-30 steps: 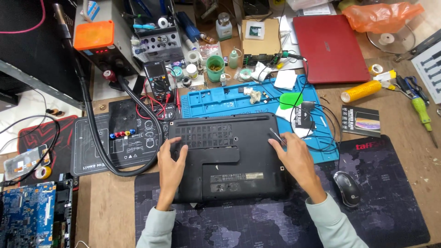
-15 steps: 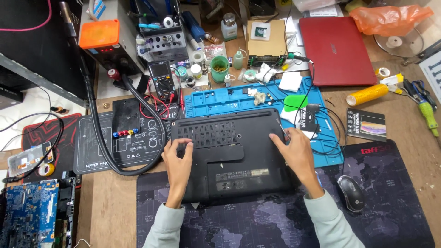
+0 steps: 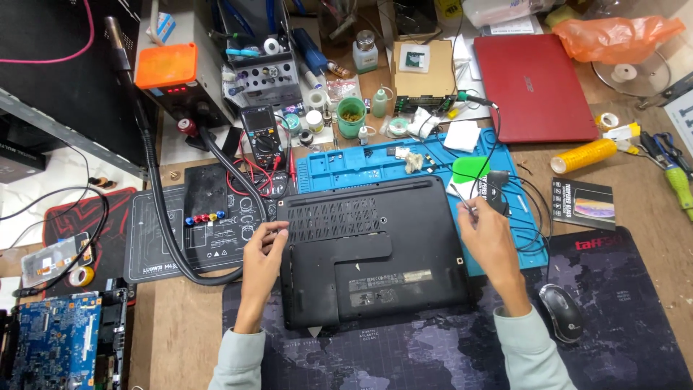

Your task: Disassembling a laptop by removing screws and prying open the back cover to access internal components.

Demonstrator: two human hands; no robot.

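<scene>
Black laptop (image 3: 375, 253) lay underside up at table (image 3: 180, 325) centre, half on the blue mat (image 3: 346, 162), exposing its base for work. Left hand (image 3: 261, 253) at 9 o'clock pinched a small part, too small to identify. Right hand (image 3: 487, 235) at 3 o'clock gripped thin tweezers (image 3: 462, 202).

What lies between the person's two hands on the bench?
In the head view, the upturned black laptop lies between the left hand and the right hand, its vented underside facing up.

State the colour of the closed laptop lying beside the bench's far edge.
Red laptop, clearest in the head view.
</scene>
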